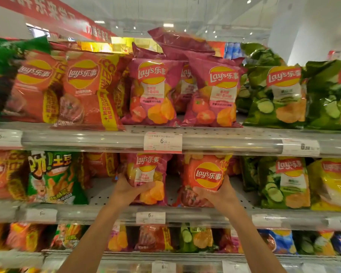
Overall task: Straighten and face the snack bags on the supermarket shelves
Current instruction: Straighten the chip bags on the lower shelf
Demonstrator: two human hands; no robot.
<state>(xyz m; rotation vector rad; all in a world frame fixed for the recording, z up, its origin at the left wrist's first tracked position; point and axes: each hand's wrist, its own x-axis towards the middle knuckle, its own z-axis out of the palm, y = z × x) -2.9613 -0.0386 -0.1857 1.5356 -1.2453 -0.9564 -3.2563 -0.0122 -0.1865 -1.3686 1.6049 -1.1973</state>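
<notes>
Left grip (129,191) holds pink bag (146,174); right grip (215,194) orange bag (205,174), gap between.

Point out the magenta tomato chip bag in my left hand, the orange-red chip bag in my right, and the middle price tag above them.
magenta tomato chip bag (146,174), head view, front panel
orange-red chip bag (205,174), head view, logo
middle price tag (162,142), head view, printed price

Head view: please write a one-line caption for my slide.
Left hand grips a pink tomato chip bag and right hand an orange-red chip bag on the middle shelf.
</notes>
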